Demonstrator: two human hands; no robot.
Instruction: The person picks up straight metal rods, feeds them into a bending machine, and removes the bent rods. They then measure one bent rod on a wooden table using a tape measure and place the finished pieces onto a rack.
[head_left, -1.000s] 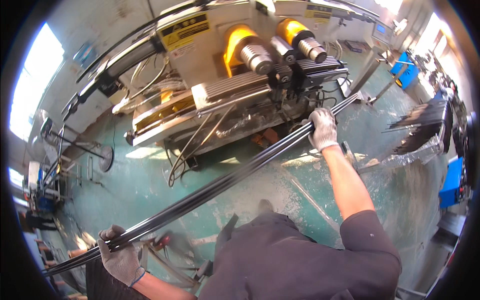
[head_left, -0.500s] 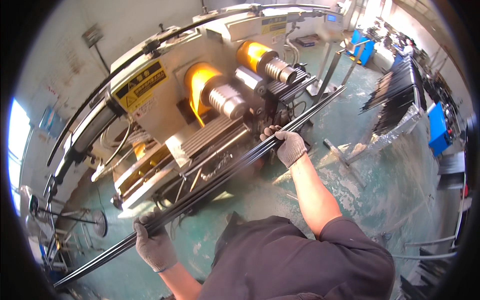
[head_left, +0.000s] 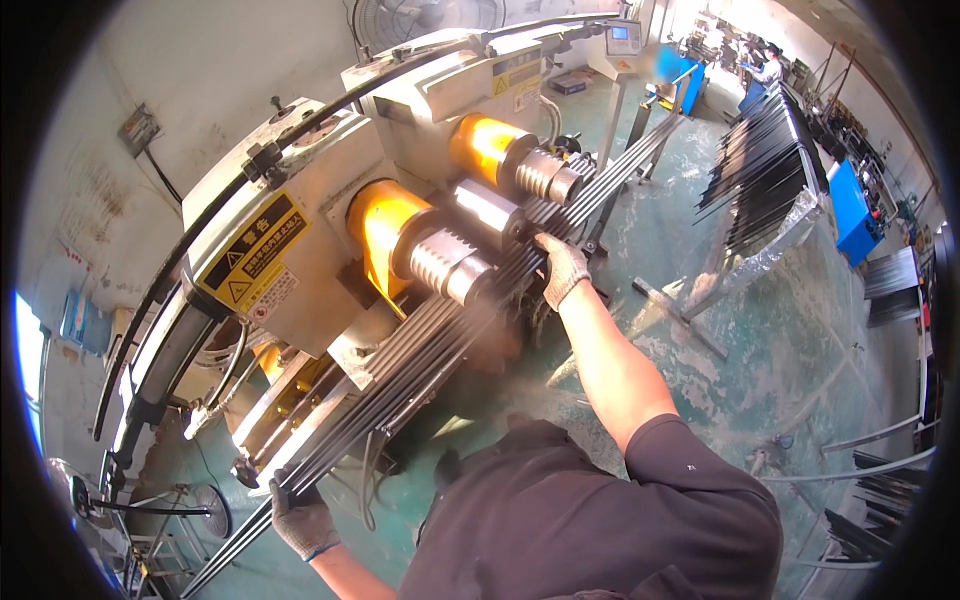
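Note:
A bundle of long, thin dark metal rods [head_left: 365, 408] runs slantwise from the lower left to the upper right, lying along the machine below its rollers. My left hand [head_left: 303, 520], in a grey knit glove, is closed round the bundle toward its near left end. Further along, my gloved right hand [head_left: 563, 270] is closed at the rods beside the rollers; part of its fingers is hidden. Just above the rods two ribbed metal rollers, a front roller [head_left: 450, 265] and a rear roller [head_left: 548, 176], stick out from yellow-orange cylinders.
The cream machine housing [head_left: 300, 150] carries yellow-black warning labels. A control box [head_left: 622, 38] stands behind it. At right, a rack of dark rods [head_left: 750, 165] and a blue cabinet [head_left: 852, 212] stand beyond a metal floor stand [head_left: 680, 318]. Another person [head_left: 768, 68] is far back.
The rods have moved away from my body, onto the machine beneath the rollers. My right hand has shifted up and slightly left with them; my left hand has lowered slightly. My view has turned a little.

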